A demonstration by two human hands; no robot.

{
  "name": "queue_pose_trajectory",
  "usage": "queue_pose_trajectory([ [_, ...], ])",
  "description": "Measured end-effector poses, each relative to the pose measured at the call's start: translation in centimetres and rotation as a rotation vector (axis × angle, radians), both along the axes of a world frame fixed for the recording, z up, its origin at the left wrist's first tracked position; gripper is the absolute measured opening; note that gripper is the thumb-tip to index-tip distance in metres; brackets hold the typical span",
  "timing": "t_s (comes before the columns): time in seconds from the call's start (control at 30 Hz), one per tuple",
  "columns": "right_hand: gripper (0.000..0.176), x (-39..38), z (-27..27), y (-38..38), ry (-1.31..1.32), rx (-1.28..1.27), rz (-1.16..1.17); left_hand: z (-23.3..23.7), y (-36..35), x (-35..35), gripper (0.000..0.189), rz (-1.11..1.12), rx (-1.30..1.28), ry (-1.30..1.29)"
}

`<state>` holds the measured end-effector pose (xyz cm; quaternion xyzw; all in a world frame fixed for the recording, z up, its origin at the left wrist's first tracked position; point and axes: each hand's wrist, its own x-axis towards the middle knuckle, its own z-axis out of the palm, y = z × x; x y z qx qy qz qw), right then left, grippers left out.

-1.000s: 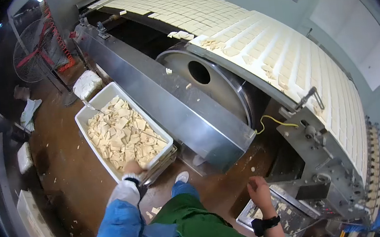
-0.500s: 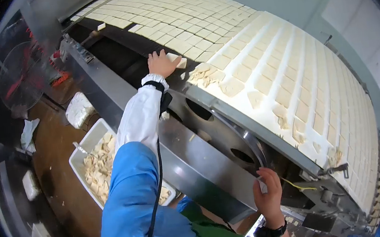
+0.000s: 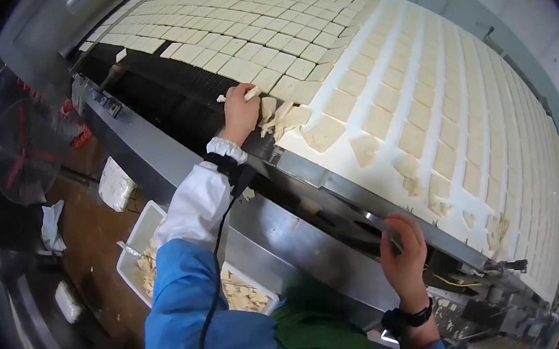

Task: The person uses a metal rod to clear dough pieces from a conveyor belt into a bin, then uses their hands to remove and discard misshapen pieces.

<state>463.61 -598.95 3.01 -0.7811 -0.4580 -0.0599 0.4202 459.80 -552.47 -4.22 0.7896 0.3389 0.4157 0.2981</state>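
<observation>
Rows of pale square dough pieces (image 3: 266, 57) lie on the dark mesh belt (image 3: 166, 84), and more cut squares sit on the white belt (image 3: 338, 116) to the right. At the join of the two belts, my left hand (image 3: 241, 115) is closed around a cream-coloured dough piece (image 3: 253, 93) that sticks out between its fingers. Torn dough scraps (image 3: 284, 120) are heaped just to its right. My right hand (image 3: 406, 256) hovers by the white belt's metal front edge, fingers curled and thumb apart, with nothing visible in it.
A white tub (image 3: 133, 274) of dough scraps stands on the floor below my left arm. A steel side rail (image 3: 266, 238) runs between me and the belts. At the left are a floor fan (image 3: 22, 152) and a white bundle (image 3: 116, 185). A yellow wire (image 3: 454, 282) hangs near my right hand.
My left hand has gone from resting spread on a dough piece at the belt edge to closing around dough. My right hand has risen slightly. The camera view has shifted.
</observation>
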Motion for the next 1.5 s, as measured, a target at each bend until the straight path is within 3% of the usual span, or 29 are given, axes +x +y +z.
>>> queue_pose_trajectory([
  [0.1, 0.023, 1.0, 0.1, -0.4, 0.013, 0.029, -0.028, 0.1, -3.8, 0.5, 0.055, -0.096, 0.020, 0.026],
  [0.17, 0.025, 1.7, -0.1, -0.7, -0.042, 0.033, -0.035, 1.5, -7.9, 0.3, 0.067, 0.022, 0.221, 0.365],
  [0.2, 0.025, 2.2, -0.4, -0.7, -0.037, 0.031, -0.046, 1.4, -9.2, 0.2, 0.073, 0.046, 0.359, 0.388],
  [0.3, 0.033, 4.1, -2.6, 0.2, -0.022, -0.016, -0.102, -0.9, -7.8, 1.1, 0.067, -0.126, 0.371, 0.229],
  [0.37, 0.046, 6.4, -3.2, 1.4, -0.388, -0.186, -0.405, -1.2, -7.3, 1.7, 0.056, -0.186, 0.389, 0.160],
  [0.5, 0.059, 8.6, -6.7, 3.0, -0.315, -0.350, -0.626, -1.1, -8.3, 2.3, 0.045, -0.240, 0.310, 0.192],
  [0.57, 0.062, 8.2, -6.4, 2.8, -0.279, -0.261, -0.451, -0.6, -9.1, 2.7, 0.042, -0.240, 0.025, 0.061],
  [0.6, 0.062, 8.1, -6.0, 2.5, -0.278, -0.257, -0.452, -0.3, -9.4, 3.0, 0.042, -0.240, 0.028, 0.061],
  [0.67, 0.064, 7.7, -5.4, 1.9, -0.175, -0.279, -0.400, 0.2, -10.2, 3.7, 0.042, -0.355, -0.414, -0.210],
  [0.83, 0.057, 9.0, -5.0, 4.3, -0.280, -0.090, -0.262, 0.2, -14.6, 4.1, 0.034, -0.458, -0.167, 0.074],
  [0.9, 0.054, 9.0, -5.5, 5.2, -0.309, -0.054, -0.185, 0.1, -16.9, 3.5, 0.031, -0.494, 0.167, 0.023],
  [1.0, 0.046, 8.3, -5.4, 5.0, -0.081, -0.146, 0.059, 0.5, -20.8, 3.3, 0.032, -0.543, 0.139, 0.029],
  [1.1, 0.047, 7.5, -5.9, 2.6, -0.137, 0.009, 0.022, 0.0, -25.1, 3.7, 0.032, -0.692, 0.068, 0.027],
  [1.13, 0.047, 7.3, -5.6, 1.1, -0.140, 0.003, 0.011, 0.8, -26.3, 3.6, 0.032, -0.664, 0.178, 0.025],
  [1.2, 0.054, 7.8, -5.1, -2.4, -0.323, 0.009, -0.336, 0.6, -26.1, 4.3, 0.034, -0.578, 0.376, -0.008],
  [1.23, 0.057, 9.1, -5.5, -4.3, -0.384, -0.029, -0.526, 0.3, -25.3, 4.8, 0.037, -0.426, 0.452, -0.015],
  [1.27, 0.061, 10.7, -6.1, -6.6, -0.450, -0.067, -0.714, -0.6, -23.6, 5.3, 0.037, -0.372, 0.426, 0.027],
  [1.3, 0.061, 12.2, -6.6, -8.3, -0.461, -0.088, -0.733, -1.0, -22.5, 5.6, 0.040, -0.258, 0.322, 0.165],
  [1.33, 0.063, 13.6, -7.2, -9.7, -0.424, -0.112, -0.900, -3.2, -20.2, 6.5, 0.042, -0.283, 0.083, 0.104],
  [1.37, 0.065, 14.9, -7.7, -10.7, -0.383, -0.124, -1.063, -4.6, -18.7, 7.3, 0.043, -0.341, 0.013, 0.034],
  [1.43, 0.063, 15.9, -8.4, -11.4, -0.276, -0.170, -1.009, -2.3, -21.1, 6.7, 0.041, -0.370, 0.243, 0.127],
  [1.5, 0.060, 15.1, -8.8, -10.9, -0.093, -0.147, -0.723, -1.7, -23.7, 6.4, 0.040, -0.414, 0.195, 0.129],
])
